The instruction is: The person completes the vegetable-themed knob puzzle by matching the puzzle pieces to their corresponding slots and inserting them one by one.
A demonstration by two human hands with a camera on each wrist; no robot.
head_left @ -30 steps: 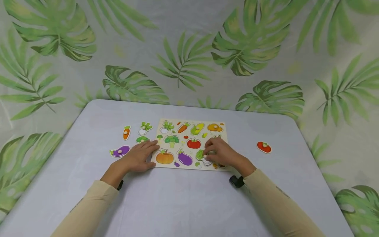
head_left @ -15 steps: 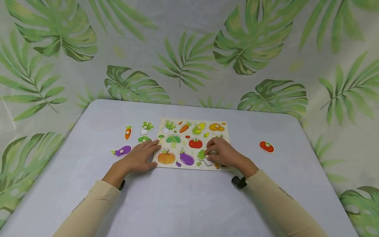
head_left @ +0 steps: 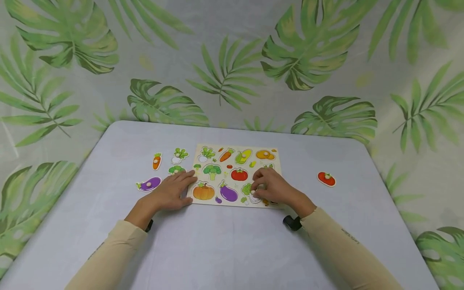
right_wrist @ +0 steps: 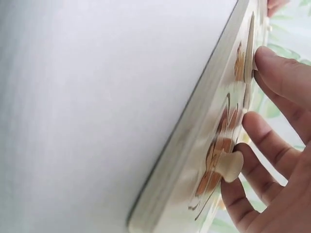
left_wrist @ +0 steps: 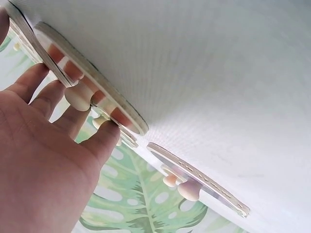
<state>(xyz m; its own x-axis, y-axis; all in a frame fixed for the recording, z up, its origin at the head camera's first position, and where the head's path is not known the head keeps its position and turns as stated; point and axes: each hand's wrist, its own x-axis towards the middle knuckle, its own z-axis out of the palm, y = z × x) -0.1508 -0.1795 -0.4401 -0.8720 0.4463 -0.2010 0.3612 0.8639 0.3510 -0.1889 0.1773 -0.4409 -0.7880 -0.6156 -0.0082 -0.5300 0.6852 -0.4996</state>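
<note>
A wooden vegetable puzzle board (head_left: 232, 163) lies on the table. Along its left edge rests my left hand (head_left: 173, 191), fingers extended, with the fingertips on the edge in the left wrist view. My right hand (head_left: 272, 187) is over the board's lower right part, thumb and fingers pinching a leafy cabbage puzzle piece (head_left: 255, 199) with green leaves and a white base. That piece lies over a matching spot; the fingers hide part of it. In the right wrist view, the thumb (right_wrist: 279, 70) is at the piece's edge, and a brown piece with a wooden knob (right_wrist: 229, 166) sits beside the other fingers.
Left of the board lie a carrot piece (head_left: 156, 161), a radish piece (head_left: 179, 155), a broccoli piece (head_left: 176, 170) and an eggplant piece (head_left: 150, 184). A tomato piece (head_left: 326, 179) lies alone on the right. A potato piece (head_left: 262, 155) sits in the board.
The cabbage piece sits flatter and better lined up with its spot than before. Both hands have barely moved; the head view has shifted slightly.
</note>
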